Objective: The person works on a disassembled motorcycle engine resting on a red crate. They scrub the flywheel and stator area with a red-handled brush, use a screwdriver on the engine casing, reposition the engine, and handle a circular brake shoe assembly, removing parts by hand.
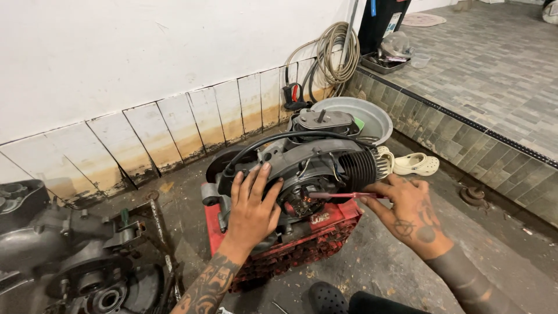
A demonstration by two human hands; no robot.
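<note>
A grey scooter engine (314,157) with a finned black cylinder (359,168) and a black cable rests on a red plastic crate (308,235). My left hand (251,209) lies flat, fingers spread, on the engine's left side cover. My right hand (407,212) holds a thin red-handled tool (340,195) whose tip points into the round opening with copper windings (299,203) at the engine's centre.
A second dismantled engine case (70,256) lies at the lower left. A grey metal basin (363,116), pale clogs (415,164), a coiled hose (331,55) and a tray of parts (383,61) sit behind. A tiled step (465,139) runs along the right. A black shoe (326,298) shows at the bottom.
</note>
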